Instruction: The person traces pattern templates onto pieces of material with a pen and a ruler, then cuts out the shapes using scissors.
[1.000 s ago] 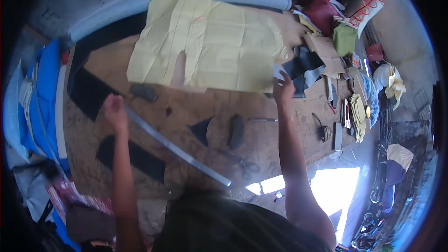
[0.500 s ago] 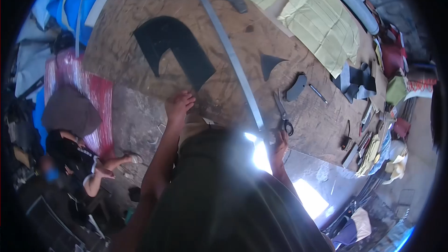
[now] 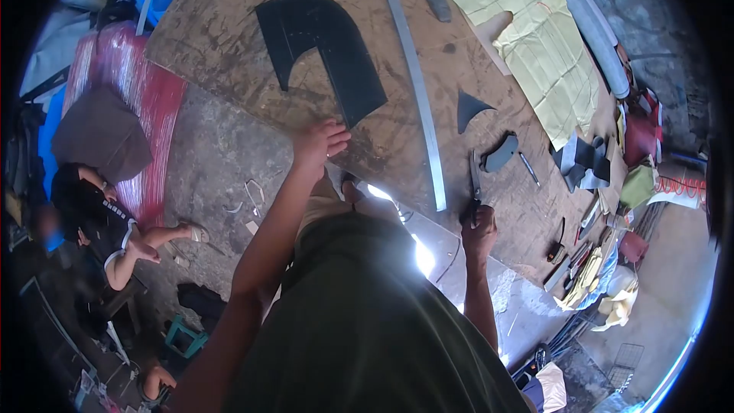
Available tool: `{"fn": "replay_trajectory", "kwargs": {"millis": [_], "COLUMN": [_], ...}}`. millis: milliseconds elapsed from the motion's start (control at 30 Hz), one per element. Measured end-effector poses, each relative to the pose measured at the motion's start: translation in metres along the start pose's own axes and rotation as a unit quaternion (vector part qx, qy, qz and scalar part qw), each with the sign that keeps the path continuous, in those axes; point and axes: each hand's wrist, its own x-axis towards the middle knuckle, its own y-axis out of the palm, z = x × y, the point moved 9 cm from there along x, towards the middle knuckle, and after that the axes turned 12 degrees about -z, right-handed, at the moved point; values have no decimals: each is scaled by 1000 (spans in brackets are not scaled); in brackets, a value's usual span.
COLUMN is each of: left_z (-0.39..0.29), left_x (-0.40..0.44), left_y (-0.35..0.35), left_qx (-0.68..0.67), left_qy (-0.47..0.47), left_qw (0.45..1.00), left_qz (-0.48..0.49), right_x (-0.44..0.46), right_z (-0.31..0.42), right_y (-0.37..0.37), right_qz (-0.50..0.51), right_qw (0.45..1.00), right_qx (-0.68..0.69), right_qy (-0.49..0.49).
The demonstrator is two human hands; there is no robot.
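Observation:
My right hand (image 3: 480, 233) is closed round the handles of dark scissors (image 3: 475, 176), whose blades point away from me across the wooden table. My left hand (image 3: 321, 145) rests at the near table edge with its fingers out, beside the lower tip of a black hook-shaped cut piece (image 3: 315, 27). Whether the fingertips touch that piece I cannot tell. Between my hands a long metal straightedge (image 3: 417, 88) lies flat. A small black triangular scrap (image 3: 472, 109), a dark curved block (image 3: 501, 152) and a pen (image 3: 529, 169) lie beyond the scissors.
Yellowish pattern sheets (image 3: 547, 53) cover the far right of the wooden table (image 3: 229, 46). Dark scraps (image 3: 585, 157) and tools lie along its right side. On the floor at left a person (image 3: 99, 218) sits near a red plastic-wrapped roll (image 3: 134, 69); a green stool (image 3: 183, 336) stands lower down.
My right hand has moved from the straightedge's near end to the scissors and taken hold of their handles. The view has shifted, and my left hand stays at the table edge.

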Motion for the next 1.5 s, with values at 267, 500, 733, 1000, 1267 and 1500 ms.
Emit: {"fn": "replay_trajectory", "kwargs": {"millis": [267, 500, 733, 1000, 1267, 1500], "left_z": [-8, -8, -10, -1, -3, -1], "left_x": [5, 5, 5, 5, 9, 11], "left_y": [3, -8, -7, 5, 9, 8], "left_qx": [31, 106, 136, 169, 159, 161], "left_qy": [-41, -21, -27, -38, -41, -25], "left_qw": [999, 994, 990, 985, 986, 987], "left_qz": [14, 2, 14, 24, 16, 13], "right_x": [-38, -86, -66, -60, -58, -57], "right_z": [-12, 51, 168, 186, 185, 182], "right_y": [26, 99, 137, 157, 164, 169], "right_qz": [255, 363, 399, 431, 417, 419], "right_qw": [569, 764, 639, 593, 704, 746], "right_qx": [620, 502, 579, 602, 477, 430], "right_qy": [476, 180, 311, 317, 322, 289]}}
